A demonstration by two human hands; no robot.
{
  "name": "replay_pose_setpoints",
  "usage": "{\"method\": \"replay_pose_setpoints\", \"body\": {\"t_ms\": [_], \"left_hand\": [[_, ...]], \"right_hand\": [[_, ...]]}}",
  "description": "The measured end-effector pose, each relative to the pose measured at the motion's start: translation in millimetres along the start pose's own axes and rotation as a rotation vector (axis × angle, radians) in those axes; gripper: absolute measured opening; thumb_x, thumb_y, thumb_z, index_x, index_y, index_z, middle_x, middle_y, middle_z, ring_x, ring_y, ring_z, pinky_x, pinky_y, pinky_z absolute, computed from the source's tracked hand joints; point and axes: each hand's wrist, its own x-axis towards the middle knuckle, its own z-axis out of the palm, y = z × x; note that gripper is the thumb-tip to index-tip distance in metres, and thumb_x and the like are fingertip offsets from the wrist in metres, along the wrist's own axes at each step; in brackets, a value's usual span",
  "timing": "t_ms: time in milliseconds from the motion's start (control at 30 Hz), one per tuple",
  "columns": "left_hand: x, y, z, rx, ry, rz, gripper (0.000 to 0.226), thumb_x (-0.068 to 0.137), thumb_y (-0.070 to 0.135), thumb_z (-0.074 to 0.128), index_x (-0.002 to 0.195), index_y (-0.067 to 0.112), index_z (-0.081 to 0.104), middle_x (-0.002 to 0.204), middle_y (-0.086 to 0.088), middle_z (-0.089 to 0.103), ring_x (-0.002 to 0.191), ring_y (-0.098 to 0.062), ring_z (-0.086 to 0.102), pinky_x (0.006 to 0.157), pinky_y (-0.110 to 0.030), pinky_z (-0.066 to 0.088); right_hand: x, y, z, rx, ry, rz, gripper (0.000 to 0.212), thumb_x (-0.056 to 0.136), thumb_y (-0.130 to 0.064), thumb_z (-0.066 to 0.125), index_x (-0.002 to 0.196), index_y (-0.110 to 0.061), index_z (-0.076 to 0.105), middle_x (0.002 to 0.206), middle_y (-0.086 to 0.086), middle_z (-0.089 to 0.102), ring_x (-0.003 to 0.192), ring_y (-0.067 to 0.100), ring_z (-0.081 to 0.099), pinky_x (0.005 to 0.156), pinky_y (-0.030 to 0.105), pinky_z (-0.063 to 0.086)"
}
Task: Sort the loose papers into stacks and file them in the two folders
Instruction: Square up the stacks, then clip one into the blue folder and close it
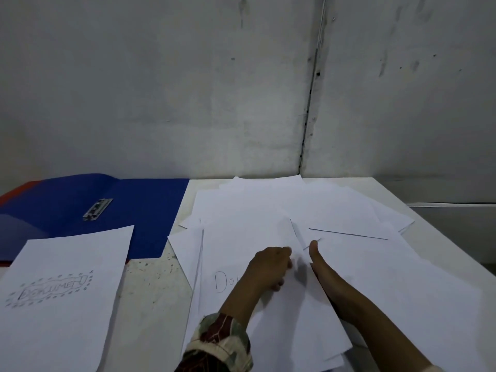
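A spread of loose white papers (pixel 281 208) covers the middle and right of the white table (pixel 150 291). My left hand (pixel 269 268) rests on a sheet marked "Do…" (pixel 228 253), its curled fingers gripping that sheet's right edge. Just beside it, my right hand (pixel 320 267) has its fingers hidden under the right-hand sheets (pixel 389 277), with only the thumb showing along their edge. At the far left, a blue folder (pixel 145 208) lies open with its metal clip (pixel 97 209) showing. The red folder (pixel 20 189) peeks out beneath it.
A separate sheet with a pencilled "DOKUMEN" label (pixel 61 288) lies at the front left, overlapping the blue folder's near edge. A grey wall (pixel 188 89) stands right behind the table. The table's right edge (pixel 456 245) runs diagonally, with a drop beyond it.
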Motion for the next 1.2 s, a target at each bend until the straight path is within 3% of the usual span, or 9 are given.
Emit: {"method": "replay_pose_setpoints", "body": {"t_ms": [133, 300, 400, 467, 533, 667, 967, 1133, 1200], "left_hand": [[-5, -12, -14, -0.085, 0.03, 0.12, 0.019, 0.09, 0.019, 0.046, 0.078, 0.014, 0.059, 0.068, -0.004, 0.056, 0.054, -0.018, 0.051, 0.054, -0.027, 0.048], [-13, -38, -50, 0.023, 0.634, 0.233, 0.02, 0.091, 0.023, 0.051, 0.109, 0.017, 0.057, 0.106, -0.001, 0.06, 0.089, -0.014, 0.055, 0.075, -0.022, 0.043], [-17, -48, -67, -0.065, 0.788, 0.189, 0.044, 0.09, 0.023, 0.056, 0.131, 0.015, 0.043, 0.135, -0.006, 0.048, 0.12, -0.023, 0.047, 0.095, -0.032, 0.04], [-22, -45, -72, -0.125, 0.768, 0.119, 0.059, 0.088, 0.028, 0.058, 0.139, 0.016, 0.031, 0.144, -0.007, 0.039, 0.129, -0.026, 0.041, 0.103, -0.038, 0.036], [-27, -39, -75, -0.286, 0.635, 0.051, 0.063, 0.089, 0.034, 0.055, 0.142, 0.018, 0.025, 0.141, -0.007, 0.041, 0.123, -0.027, 0.044, 0.098, -0.038, 0.038], [-34, -21, -78, -0.547, 0.376, 0.092, 0.045, 0.09, 0.034, 0.052, 0.131, 0.017, 0.043, 0.124, -0.006, 0.054, 0.097, -0.021, 0.053, 0.081, -0.033, 0.044], [-42, 13, -70, -0.645, 0.511, 0.396, 0.017, 0.088, 0.006, 0.052, 0.092, 0.023, 0.051, 0.085, 0.004, 0.056, 0.077, -0.016, 0.054, 0.064, -0.026, 0.048], [-45, 8, -65, -0.608, 0.549, 0.59, 0.026, 0.07, 0.014, 0.056, 0.088, 0.031, 0.048, 0.089, 0.006, 0.055, 0.08, -0.016, 0.056, 0.057, -0.016, 0.055], [-45, 10, -68, -0.595, 0.566, 0.624, 0.026, 0.064, 0.02, 0.048, 0.088, 0.031, 0.046, 0.089, 0.005, 0.054, 0.081, -0.017, 0.056, 0.059, -0.015, 0.055]], "right_hand": [[-4, -1, 2, -0.138, -0.017, -0.081, 0.031, 0.094, -0.026, 0.049, 0.119, -0.008, 0.058, 0.107, 0.01, 0.066, 0.089, 0.021, 0.063, 0.076, 0.027, 0.05], [-9, -3, 4, -0.11, 0.081, -0.178, 0.018, 0.093, -0.007, 0.05, 0.108, -0.012, 0.058, 0.089, -0.001, 0.066, 0.079, 0.015, 0.062, 0.067, 0.021, 0.049], [-11, -7, 0, 0.001, 0.117, -0.232, 0.017, 0.092, -0.005, 0.051, 0.108, -0.009, 0.058, 0.087, 0.001, 0.065, 0.076, 0.015, 0.061, 0.06, 0.018, 0.05], [-14, -13, -2, 0.094, 0.139, -0.268, 0.016, 0.092, -0.003, 0.051, 0.106, -0.008, 0.057, 0.085, 0.002, 0.065, 0.073, 0.014, 0.061, 0.053, 0.013, 0.051], [-17, -23, -5, 0.125, 0.169, -0.317, 0.014, 0.093, -0.004, 0.051, 0.104, -0.01, 0.057, 0.084, 0.0, 0.064, 0.072, 0.013, 0.06, 0.052, 0.013, 0.05], [-23, -43, -14, 0.043, 0.22, -0.443, 0.013, 0.093, -0.014, 0.053, 0.105, -0.018, 0.053, 0.092, -0.004, 0.063, 0.079, 0.01, 0.059, 0.061, 0.02, 0.047], [-41, -67, -21, 0.104, 0.292, -0.763, 0.029, 0.09, -0.004, 0.053, 0.092, -0.032, 0.047, 0.095, -0.011, 0.057, 0.085, 0.007, 0.059, 0.063, 0.019, 0.052], [-40, -57, -19, 0.258, 0.319, -0.805, 0.036, 0.078, 0.0, 0.059, 0.094, -0.031, 0.05, 0.096, -0.004, 0.058, 0.087, 0.018, 0.057, 0.066, 0.024, 0.052], [-42, -60, -17, 0.296, 0.329, -0.802, 0.037, 0.071, -0.004, 0.061, 0.098, -0.028, 0.052, 0.093, -0.004, 0.059, 0.084, 0.015, 0.057, 0.058, 0.016, 0.052]]}}
